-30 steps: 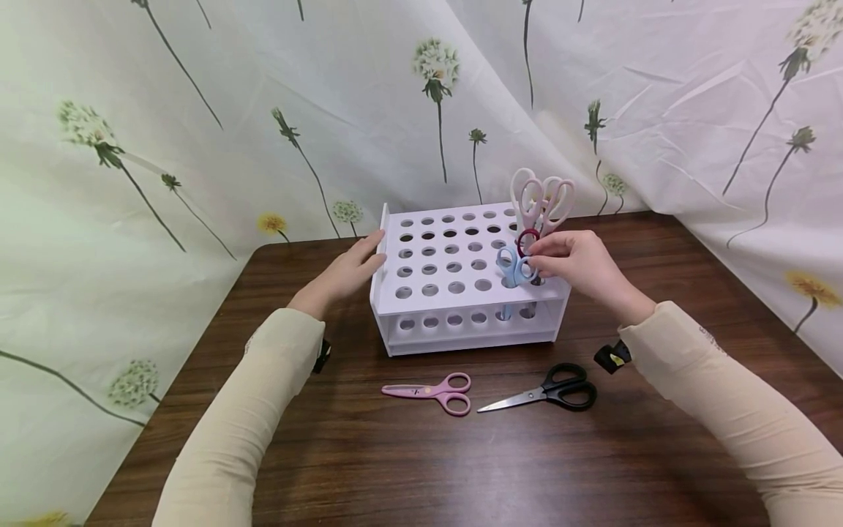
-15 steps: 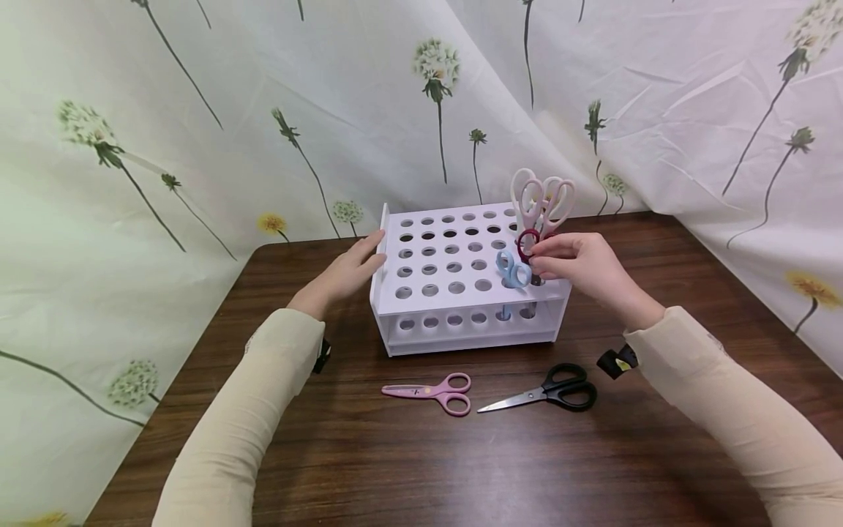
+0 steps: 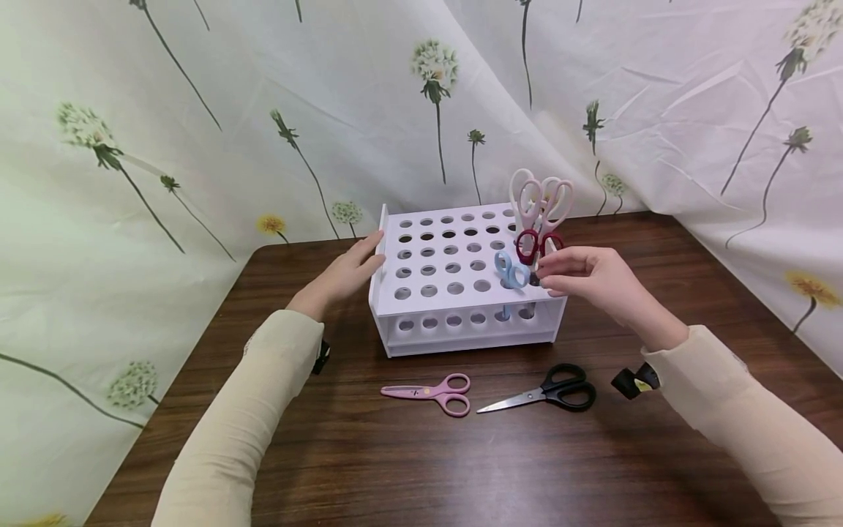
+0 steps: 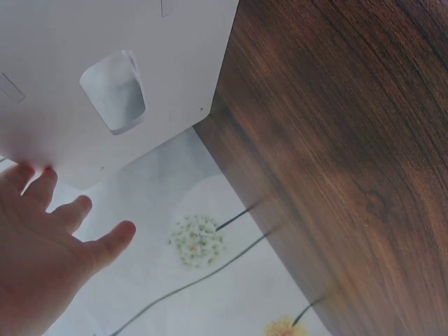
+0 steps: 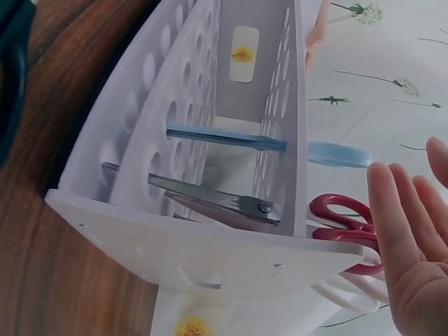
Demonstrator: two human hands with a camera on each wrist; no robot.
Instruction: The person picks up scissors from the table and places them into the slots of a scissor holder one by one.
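A white perforated rack (image 3: 443,301) stands on the table. My left hand (image 3: 340,277) lies against its left end panel with the fingers extended. At the rack's front right, light blue scissors (image 3: 511,275) stand upright in a hole. Dark red-handled scissors (image 5: 341,236) stand in the hole at the corner, blades down through the tiers in the right wrist view. My right hand (image 3: 602,280) is just right of these handles, holding nothing; its fingers look straight and parted from the red handles in the right wrist view. White and pale pink scissors (image 3: 529,212) stand behind.
Pink scissors (image 3: 428,392) and black-handled scissors (image 3: 552,391) lie flat on the brown wooden table (image 3: 461,468) before the rack. A white flower-print cloth (image 3: 369,110) hangs behind the table. Several rack holes hold nothing.
My right hand has let go of the red-handled scissors and moved a little right and down from them. The left hand keeps its place on the rack.
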